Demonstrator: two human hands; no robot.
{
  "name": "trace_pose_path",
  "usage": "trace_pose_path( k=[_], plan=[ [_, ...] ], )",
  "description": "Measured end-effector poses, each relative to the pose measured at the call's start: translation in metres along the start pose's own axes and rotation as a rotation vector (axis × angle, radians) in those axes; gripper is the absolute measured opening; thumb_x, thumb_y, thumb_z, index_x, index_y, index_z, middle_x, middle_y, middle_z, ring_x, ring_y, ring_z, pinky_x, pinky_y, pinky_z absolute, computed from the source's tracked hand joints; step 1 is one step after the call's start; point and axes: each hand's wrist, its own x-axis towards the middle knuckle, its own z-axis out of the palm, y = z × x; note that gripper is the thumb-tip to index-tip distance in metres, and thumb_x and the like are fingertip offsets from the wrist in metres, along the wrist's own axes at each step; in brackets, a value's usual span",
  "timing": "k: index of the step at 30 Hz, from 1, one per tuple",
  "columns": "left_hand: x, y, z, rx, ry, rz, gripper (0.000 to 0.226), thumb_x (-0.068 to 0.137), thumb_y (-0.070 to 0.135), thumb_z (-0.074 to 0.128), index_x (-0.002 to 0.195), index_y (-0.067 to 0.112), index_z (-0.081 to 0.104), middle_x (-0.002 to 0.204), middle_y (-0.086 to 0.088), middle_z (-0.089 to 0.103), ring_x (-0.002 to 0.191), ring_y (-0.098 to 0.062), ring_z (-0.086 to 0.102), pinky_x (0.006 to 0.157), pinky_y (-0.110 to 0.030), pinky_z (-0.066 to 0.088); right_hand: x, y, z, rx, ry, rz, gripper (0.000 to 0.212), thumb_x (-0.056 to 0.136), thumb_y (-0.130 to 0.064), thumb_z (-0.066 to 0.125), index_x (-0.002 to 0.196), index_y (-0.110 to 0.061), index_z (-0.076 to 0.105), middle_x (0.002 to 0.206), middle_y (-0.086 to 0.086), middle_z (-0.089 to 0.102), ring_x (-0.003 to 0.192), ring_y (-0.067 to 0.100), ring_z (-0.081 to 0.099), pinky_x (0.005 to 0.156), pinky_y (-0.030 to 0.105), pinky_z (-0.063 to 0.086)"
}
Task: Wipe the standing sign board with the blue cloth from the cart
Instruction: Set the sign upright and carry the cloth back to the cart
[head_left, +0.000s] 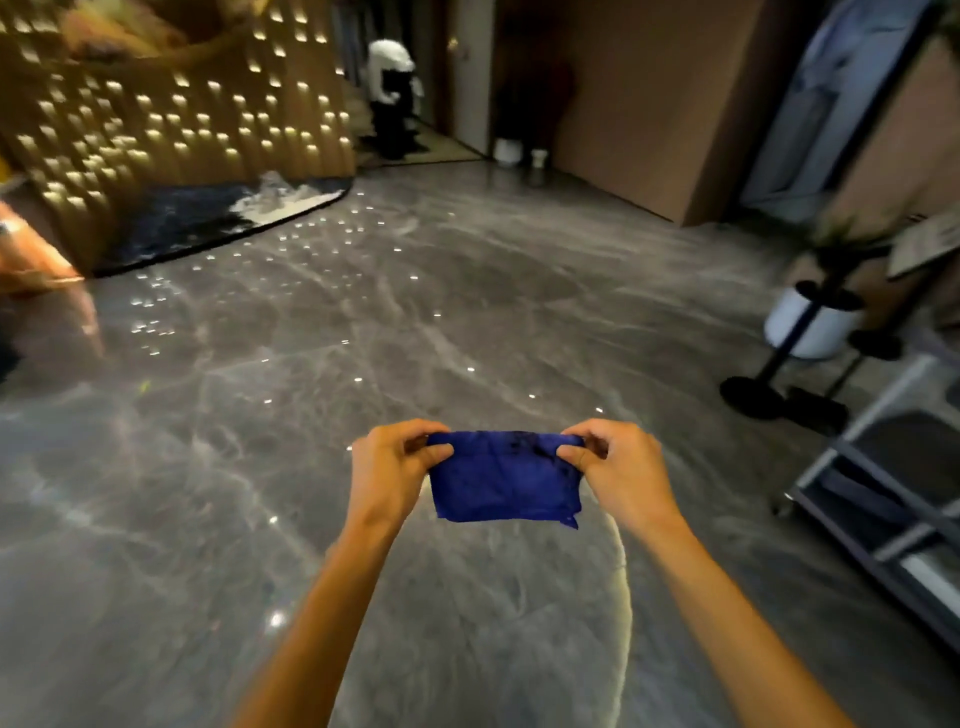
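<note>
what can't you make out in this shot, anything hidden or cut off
- Sign board, head view: cut off by the right edge and blurred; its face is unreadable.
- Cart, head view: only its left part shows, the rest is past the right edge; shelf contents too dark.
- Blue cloth: its top corners are hidden under the fingers of the left hand and right hand.
- Black-and-white figure far back: motion blur hides detail.

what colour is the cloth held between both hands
Deep blue cloth, with a few dark smudges near its top edge; the head view shows it.
</note>
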Motion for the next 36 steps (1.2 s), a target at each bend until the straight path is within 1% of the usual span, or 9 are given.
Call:
trace_pose_path(
  k=[5, 10, 13, 18, 23, 27, 29, 33, 36],
  plan=[
    [0.009, 0.015, 0.052, -0.068, -0.196, 0.081, 0.02, 0.079, -0.003, 0.073, 0.083, 0.015, 0.08, 0.072, 0.005, 0.076, 0.069, 0.002, 0.067, 0.065, -0.009, 0.047, -0.031, 0.029, -0.04, -0.061, 0.169, 0.108, 0.013, 0.081, -0.011, 0.077, 0.079, -0.024, 0.076, 0.059, -0.014, 0.063, 0.058, -0.007, 0.055, 0.061, 0.006, 0.04],
    [0.008, 0.039, 0.114, -0.111, -0.336, 0.177, 0.018, 0.076, 0.0, 0.076, 0.079, 0.017, 0.079, 0.073, 0.001, 0.076, 0.069, 0.0, 0.063, 0.071, -0.016, 0.049, -0.059, 0.06, -0.087, -0.099, 0.291, 0.212, 0.016, 0.082, -0.011, 0.075, 0.076, -0.025, 0.074, 0.067, -0.011, 0.071, 0.066, -0.002, 0.061, 0.061, 0.007, 0.042],
    [0.002, 0.057, 0.153, -0.14, -0.422, 0.196, 0.018, 0.076, 0.0, 0.076, 0.083, 0.016, 0.08, 0.073, 0.011, 0.076, 0.07, 0.005, 0.065, 0.068, -0.004, 0.043, -0.077, 0.08, -0.117, -0.138, 0.361, 0.26, 0.018, 0.083, -0.012, 0.076, 0.075, -0.028, 0.073, 0.069, -0.011, 0.071, 0.066, -0.004, 0.061, 0.061, 0.008, 0.042],
    [-0.007, 0.09, 0.22, -0.151, -0.574, 0.26, 0.026, 0.076, -0.003, 0.076, 0.075, 0.024, 0.077, 0.066, 0.029, 0.07, 0.068, 0.011, 0.064, 0.066, -0.002, 0.042, -0.107, 0.112, -0.165, -0.124, 0.469, 0.355, 0.016, 0.085, -0.013, 0.074, 0.077, -0.027, 0.074, 0.072, -0.012, 0.074, 0.071, -0.002, 0.066, 0.063, 0.009, 0.046],
    [-0.025, 0.13, 0.298, -0.2, -0.691, 0.295, 0.036, 0.077, 0.001, 0.076, 0.076, 0.037, 0.076, 0.07, 0.03, 0.072, 0.073, 0.01, 0.067, 0.067, -0.005, 0.044, -0.13, 0.149, -0.228, -0.147, 0.57, 0.437, 0.013, 0.086, -0.015, 0.074, 0.08, -0.026, 0.075, 0.073, -0.011, 0.074, 0.072, 0.001, 0.068, 0.069, 0.025, 0.055],
    [-0.043, 0.165, 0.369, -0.258, -0.777, 0.305, 0.046, 0.078, -0.002, 0.075, 0.072, 0.043, 0.075, 0.071, 0.03, 0.072, 0.075, 0.009, 0.068, 0.07, -0.005, 0.046, -0.146, 0.186, -0.281, -0.161, 0.642, 0.479, 0.018, 0.086, -0.015, 0.074, 0.076, -0.031, 0.073, 0.07, -0.013, 0.073, 0.069, -0.002, 0.067, 0.06, 0.013, 0.048],
    [-0.053, 0.182, 0.403, -0.265, -0.816, 0.317, 0.041, 0.078, -0.002, 0.075, 0.077, 0.039, 0.076, 0.072, 0.029, 0.072, 0.078, 0.009, 0.068, 0.072, -0.006, 0.047, -0.155, 0.205, -0.309, -0.163, 0.675, 0.5, 0.021, 0.086, -0.015, 0.075, 0.075, -0.033, 0.072, 0.069, -0.015, 0.073, 0.069, -0.006, 0.066, 0.058, 0.011, 0.05],
    [-0.073, 0.215, 0.47, -0.272, -0.88, 0.335, 0.023, 0.079, -0.002, 0.074, 0.09, 0.017, 0.081, 0.085, 0.011, 0.077, 0.081, 0.004, 0.07, 0.077, -0.013, 0.052, -0.171, 0.241, -0.361, -0.15, 0.732, 0.524, 0.027, 0.087, -0.014, 0.074, 0.075, -0.037, 0.071, 0.069, -0.026, 0.071, 0.071, -0.009, 0.066, 0.06, 0.01, 0.051],
    [-0.087, 0.24, 0.519, -0.275, -0.896, 0.367, 0.024, 0.079, -0.003, 0.074, 0.091, 0.017, 0.081, 0.086, 0.011, 0.077, 0.082, 0.005, 0.069, 0.075, -0.008, 0.051, -0.18, 0.267, -0.399, -0.162, 0.767, 0.527, 0.032, 0.087, -0.014, 0.074, 0.073, -0.042, 0.068, 0.067, -0.027, 0.07, 0.07, -0.007, 0.067, 0.055, 0.011, 0.05]
  ],
)
